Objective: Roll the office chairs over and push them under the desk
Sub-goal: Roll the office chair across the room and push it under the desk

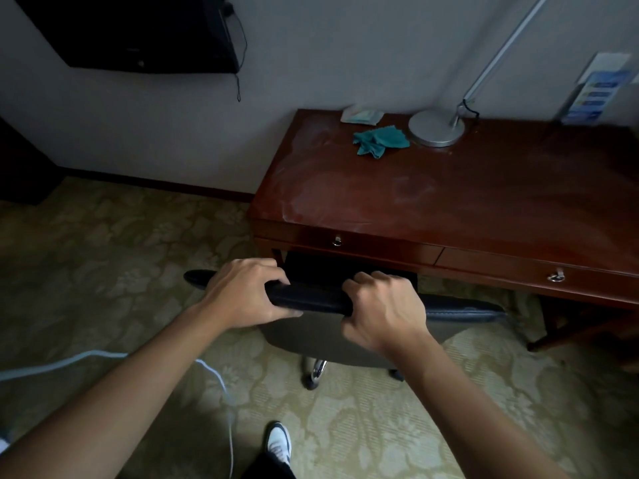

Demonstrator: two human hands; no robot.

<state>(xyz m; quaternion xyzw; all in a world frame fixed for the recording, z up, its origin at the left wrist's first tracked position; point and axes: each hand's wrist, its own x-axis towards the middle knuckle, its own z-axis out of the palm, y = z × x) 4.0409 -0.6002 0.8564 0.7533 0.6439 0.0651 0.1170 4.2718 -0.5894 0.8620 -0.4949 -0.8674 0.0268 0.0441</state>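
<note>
A black office chair stands right in front of the dark red wooden desk, its padded backrest top facing me. The front of its seat reaches under the desk's left drawer. My left hand is closed over the left part of the backrest top. My right hand grips the same edge a little to the right. Below the backrest, a chrome leg and a castor show on the carpet.
A teal cloth, a lamp base and a packet lie on the desk's far side. A white cable runs over the patterned carpet at the left. My shoe is at the bottom. A dark TV hangs on the wall.
</note>
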